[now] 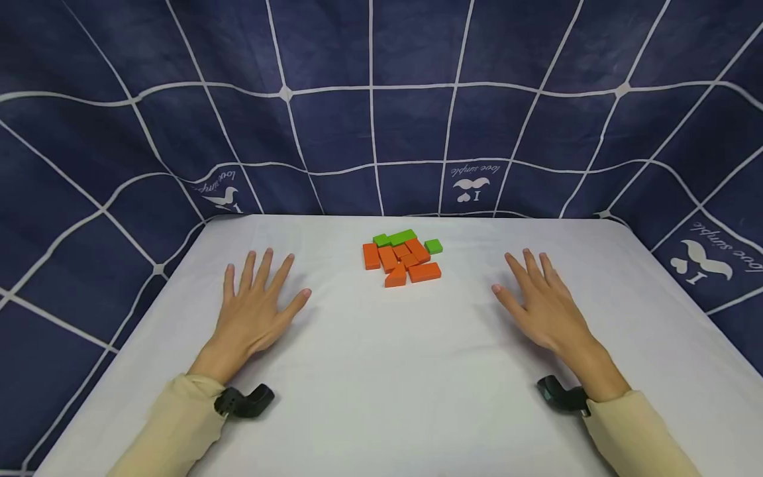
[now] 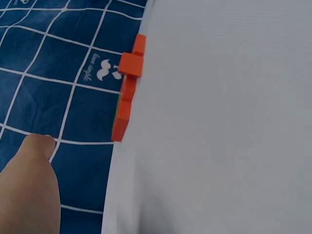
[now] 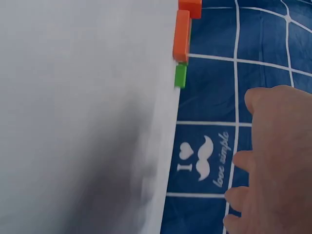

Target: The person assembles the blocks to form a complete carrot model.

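Orange blocks (image 1: 424, 272) and green blocks (image 1: 402, 237) lie in a loose cluster near the far edge of the white tabletop. One small green block (image 1: 433, 246) sits a little apart on the cluster's right. My left hand (image 1: 253, 318), palm down with fingers spread, is left of the cluster and holds nothing. To the right, my right hand (image 1: 545, 308) is likewise spread palm down, apart from every block. The left wrist view shows orange blocks (image 2: 130, 65) past the thumb; the right wrist view shows an orange block (image 3: 182, 35) and a green block (image 3: 181, 75).
A white cloth (image 1: 381, 371) covers the table. Behind and at both sides hangs a dark blue curtain (image 1: 334, 126) with white grid lines. Black wrist devices (image 1: 244, 401) stick out from both beige sleeves (image 1: 173, 430).
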Available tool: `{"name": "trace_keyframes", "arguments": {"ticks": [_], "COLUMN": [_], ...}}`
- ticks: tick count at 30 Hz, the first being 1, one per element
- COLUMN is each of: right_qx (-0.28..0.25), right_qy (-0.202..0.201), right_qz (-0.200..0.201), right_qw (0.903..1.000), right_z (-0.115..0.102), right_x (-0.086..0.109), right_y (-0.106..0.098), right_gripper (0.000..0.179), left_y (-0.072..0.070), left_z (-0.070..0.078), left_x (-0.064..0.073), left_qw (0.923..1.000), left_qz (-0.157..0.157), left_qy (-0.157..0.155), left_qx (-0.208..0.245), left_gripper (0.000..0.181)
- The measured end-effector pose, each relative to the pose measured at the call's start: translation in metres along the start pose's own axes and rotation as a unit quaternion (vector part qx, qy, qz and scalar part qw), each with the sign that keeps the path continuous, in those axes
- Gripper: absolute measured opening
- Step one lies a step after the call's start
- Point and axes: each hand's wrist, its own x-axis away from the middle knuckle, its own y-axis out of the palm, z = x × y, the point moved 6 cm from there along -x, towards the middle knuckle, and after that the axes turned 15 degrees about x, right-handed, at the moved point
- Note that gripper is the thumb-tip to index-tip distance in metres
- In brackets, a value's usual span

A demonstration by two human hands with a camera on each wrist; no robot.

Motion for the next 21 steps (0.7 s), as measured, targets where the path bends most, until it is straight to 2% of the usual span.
{"name": "trace_keyframes", "arguments": {"ticks": [5, 11, 16, 21], "right_qx": [-0.016, -0.063, -0.093, -0.119], "right_qy": [0.002, 0.001, -0.005, -0.008], "right_qz": [0.002, 0.019, 0.016, 0.006], "right_qw": [0.9999, 0.9979, 0.9955, 0.9928], "right_z": [-0.017, -0.037, -0.055, -0.072], "right_x": [-0.025, -0.048, -0.065, -0.077], "right_y": [-0.002, 0.004, 0.010, 0.019], "right_gripper": [0.082, 0.078, 0.074, 0.071], "left_y": [0.011, 0.032, 0.051, 0.064], "left_z": [0.017, 0.037, 0.048, 0.056], "left_x": [-0.030, -0.061, -0.077, -0.090], "left_qw": [0.9993, 0.9962, 0.9899, 0.9833], "left_qz": [-0.031, -0.061, -0.084, -0.075], "left_qy": [0.003, 0.003, 0.002, 0.011], "left_qx": [0.019, 0.062, 0.114, 0.165], "left_gripper": [0.087, 0.085, 0.081, 0.078]}}
